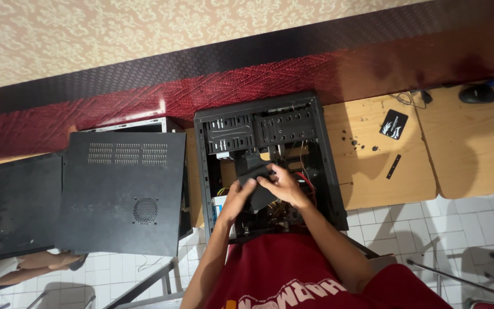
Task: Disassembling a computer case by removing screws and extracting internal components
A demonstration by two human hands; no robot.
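- Squarely inside the open black computer case, lying on the wooden counter: a dark boxy component, held between both hands.
- Left hand curled shut on the component's near-left edge, fingers wrapped under.
- Right hand laid over its right side, fingers closed across the top face.
- Component straight ahead of both grips, touching each; long axis hard to judge, seemingly running away from the body toward the drive bays.
- Both hands about equally near; right sits slightly further in.
- Well apart to the left: detached side panel with vent holes, another panel beside it.
- Small screws and a black strip on the counter, right of the case.
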